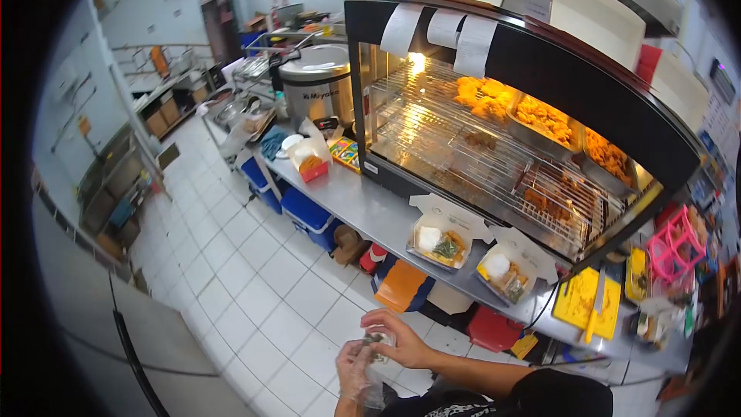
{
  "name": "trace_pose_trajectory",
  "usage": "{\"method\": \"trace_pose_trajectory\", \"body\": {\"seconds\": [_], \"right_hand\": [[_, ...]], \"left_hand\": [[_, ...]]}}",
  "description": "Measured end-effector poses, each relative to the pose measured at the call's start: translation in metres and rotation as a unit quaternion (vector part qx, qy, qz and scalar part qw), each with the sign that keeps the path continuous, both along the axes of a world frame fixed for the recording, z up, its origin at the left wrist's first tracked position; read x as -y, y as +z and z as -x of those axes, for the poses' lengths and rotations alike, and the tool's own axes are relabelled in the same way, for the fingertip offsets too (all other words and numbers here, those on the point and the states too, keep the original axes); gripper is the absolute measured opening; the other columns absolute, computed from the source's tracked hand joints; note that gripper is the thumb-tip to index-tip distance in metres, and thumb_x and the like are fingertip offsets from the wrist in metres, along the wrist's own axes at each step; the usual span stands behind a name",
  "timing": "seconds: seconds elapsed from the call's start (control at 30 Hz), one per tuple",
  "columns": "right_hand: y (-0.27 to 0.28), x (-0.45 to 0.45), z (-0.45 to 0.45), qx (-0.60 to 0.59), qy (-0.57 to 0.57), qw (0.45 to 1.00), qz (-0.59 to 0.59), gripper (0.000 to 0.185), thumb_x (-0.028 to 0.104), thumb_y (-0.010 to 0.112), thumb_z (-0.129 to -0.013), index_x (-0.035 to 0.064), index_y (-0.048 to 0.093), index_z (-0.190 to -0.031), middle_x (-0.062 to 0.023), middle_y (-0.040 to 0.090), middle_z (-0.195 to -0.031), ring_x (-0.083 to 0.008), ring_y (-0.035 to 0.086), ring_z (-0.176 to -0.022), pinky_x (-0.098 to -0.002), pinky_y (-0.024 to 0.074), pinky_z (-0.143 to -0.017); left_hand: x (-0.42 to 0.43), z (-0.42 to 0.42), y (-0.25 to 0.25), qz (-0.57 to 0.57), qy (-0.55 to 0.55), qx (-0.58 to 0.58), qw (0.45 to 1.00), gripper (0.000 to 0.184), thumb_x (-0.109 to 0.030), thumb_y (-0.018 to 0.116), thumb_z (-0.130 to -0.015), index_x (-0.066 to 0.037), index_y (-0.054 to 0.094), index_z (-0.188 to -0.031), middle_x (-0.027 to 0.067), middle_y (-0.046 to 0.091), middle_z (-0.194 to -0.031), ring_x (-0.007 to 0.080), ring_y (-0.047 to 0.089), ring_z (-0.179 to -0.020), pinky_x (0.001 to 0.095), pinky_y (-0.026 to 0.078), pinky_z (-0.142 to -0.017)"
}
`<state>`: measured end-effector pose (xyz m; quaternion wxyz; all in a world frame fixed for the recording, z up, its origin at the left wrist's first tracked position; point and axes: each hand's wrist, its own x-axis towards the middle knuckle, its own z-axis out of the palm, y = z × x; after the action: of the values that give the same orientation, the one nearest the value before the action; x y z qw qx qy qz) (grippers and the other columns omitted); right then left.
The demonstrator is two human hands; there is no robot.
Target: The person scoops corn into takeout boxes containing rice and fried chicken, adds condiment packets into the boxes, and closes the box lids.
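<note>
My left hand (353, 364), in a clear plastic glove, is closed at the bottom centre of the head view. Close against it, my right hand (397, 342) curls its fingers round the same small bundle (376, 337), clear with dark bits in it; what it is I cannot make out. Beyond my hands, on the steel counter (386, 224), stand two open white boxes: one (440, 241) with rice and green and orange food, the other (507, 269) with rice and mixed food.
A lit glass warmer (478, 131) holds trays of fried food. Right of the boxes is a yellow cutting board (575, 301) with a knife (595, 309). A large steel cooker (315, 93) and a red-and-white box (311, 162) stand left. Blue bins (309, 212) sit below.
</note>
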<state>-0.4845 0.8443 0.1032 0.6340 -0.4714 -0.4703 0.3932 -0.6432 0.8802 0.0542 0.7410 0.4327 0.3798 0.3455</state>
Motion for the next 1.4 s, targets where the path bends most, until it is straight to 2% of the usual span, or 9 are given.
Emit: {"method": "trace_pose_trajectory", "body": {"seconds": [0.13, 0.27, 0.4, 0.63, 0.77, 1.1, 1.23, 1.33, 1.4], "right_hand": [[-0.006, -0.047, 0.035, 0.101, 0.009, 0.989, 0.107, 0.050, 0.003, 0.072, -0.086, 0.0043, 0.048, -0.130, -0.0080, 0.058, -0.117, -0.0182, 0.059, -0.109, -0.0335, 0.0477, -0.094], [-0.028, -0.077, 0.045, -0.093, 0.001, 0.984, 0.152, 0.033, 0.005, 0.069, -0.090, 0.0025, 0.057, -0.120, -0.0036, 0.065, -0.095, -0.0116, 0.062, -0.093, -0.0279, 0.0511, -0.084], [-0.028, -0.100, 0.030, -0.086, -0.010, 0.986, 0.144, 0.017, 0.011, 0.066, -0.094, -0.0008, 0.063, -0.105, -0.0039, 0.064, -0.083, -0.0108, 0.063, -0.077, -0.0269, 0.0519, -0.071], [-0.035, -0.164, -0.008, -0.125, -0.043, 0.978, 0.162, 0.022, 0.020, 0.056, -0.102, 0.0001, 0.066, -0.103, -0.0008, 0.061, -0.071, -0.0063, 0.057, -0.059, -0.0212, 0.0465, -0.054], [-0.016, -0.227, -0.028, -0.125, -0.032, 0.978, 0.164, 0.026, 0.025, 0.056, -0.102, 0.0021, 0.066, -0.104, 0.0006, 0.059, -0.066, -0.0044, 0.053, -0.052, -0.0199, 0.0422, -0.047], [-0.006, -0.328, -0.095, 0.048, -0.008, 0.987, 0.151, 0.027, 0.030, 0.059, -0.100, 0.0046, 0.064, -0.094, 0.0012, 0.055, -0.065, -0.0055, 0.052, -0.052, -0.0220, 0.0428, -0.047], [-0.024, -0.343, -0.104, 0.138, -0.180, 0.973, 0.036, 0.028, 0.028, 0.059, -0.100, 0.0020, 0.067, -0.100, 0.0008, 0.056, -0.067, -0.0048, 0.051, -0.055, -0.0231, 0.0427, -0.049], [-0.021, -0.337, -0.103, -0.028, -0.193, 0.971, 0.138, 0.025, 0.025, 0.059, -0.101, 0.0019, 0.069, -0.102, 0.0006, 0.058, -0.069, -0.0043, 0.051, -0.057, -0.0232, 0.0437, -0.050], [-0.024, -0.334, -0.108, -0.035, -0.225, 0.961, 0.159, 0.024, 0.022, 0.057, -0.101, 0.0016, 0.070, -0.104, -0.0010, 0.063, -0.073, -0.0038, 0.052, -0.059, -0.0224, 0.0451, -0.051]], "left_hand": [[-0.084, 0.052, 0.022, -0.124, -0.016, -0.038, 0.991, 0.025, -0.014, 0.073, -0.088, -0.001, 0.060, -0.105, 0.0083, 0.068, -0.099, 0.0132, 0.063, -0.082, 0.0266, 0.051, -0.071], [-0.139, 0.053, 0.050, -0.109, -0.053, 0.012, 0.993, 0.029, -0.013, 0.075, -0.086, -0.001, 0.058, -0.106, 0.0087, 0.068, -0.097, 0.0135, 0.064, -0.085, 0.0261, 0.053, -0.073], [-0.186, 0.034, 0.056, -0.133, -0.221, -0.025, 0.966, 0.043, -0.009, 0.078, -0.083, 0.003, 0.056, -0.119, 0.0103, 0.069, -0.098, 0.0132, 0.065, -0.086, 0.0267, 0.054, -0.075], [-0.269, -0.013, 0.035, -0.102, -0.246, -0.081, 0.961, 0.019, -0.009, 0.078, -0.083, 0.002, 0.066, -0.092, 0.0055, 0.067, -0.078, 0.0113, 0.062, -0.067, 0.0255, 0.052, -0.064], [-0.327, -0.031, 0.040, -0.115, -0.220, -0.075, 0.966, 0.014, -0.005, 0.074, -0.084, 0.005, 0.066, -0.091, 0.0061, 0.069, -0.080, 0.0113, 0.063, -0.070, 0.0255, 0.053, -0.065], [-0.434, -0.078, 0.036, -0.196, -0.211, -0.090, 0.953, 0.016, -0.008, 0.075, -0.083, 0.004, 0.068, -0.091, 0.0072, 0.069, -0.080, 0.0124, 0.063, -0.071, 0.0268, 0.052, -0.068], [-0.448, -0.112, 0.038, -0.214, -0.274, -0.074, 0.935, 0.016, -0.010, 0.075, -0.085, 0.003, 0.069, -0.092, 0.0065, 0.069, -0.081, 0.0123, 0.063, -0.073, 0.0271, 0.051, -0.069], [-0.463, -0.132, 0.041, -0.255, -0.314, -0.070, 0.912, 0.020, -0.014, 0.076, -0.086, 0.001, 0.069, -0.097, 0.0052, 0.068, -0.085, 0.0114, 0.061, -0.079, 0.0272, 0.050, -0.072], [-0.476, -0.147, 0.037, -0.303, -0.306, -0.075, 0.900, 0.024, -0.016, 0.076, -0.086, 0.001, 0.068, -0.100, 0.0051, 0.068, -0.088, 0.0113, 0.060, -0.079, 0.0274, 0.049, -0.072]]}}
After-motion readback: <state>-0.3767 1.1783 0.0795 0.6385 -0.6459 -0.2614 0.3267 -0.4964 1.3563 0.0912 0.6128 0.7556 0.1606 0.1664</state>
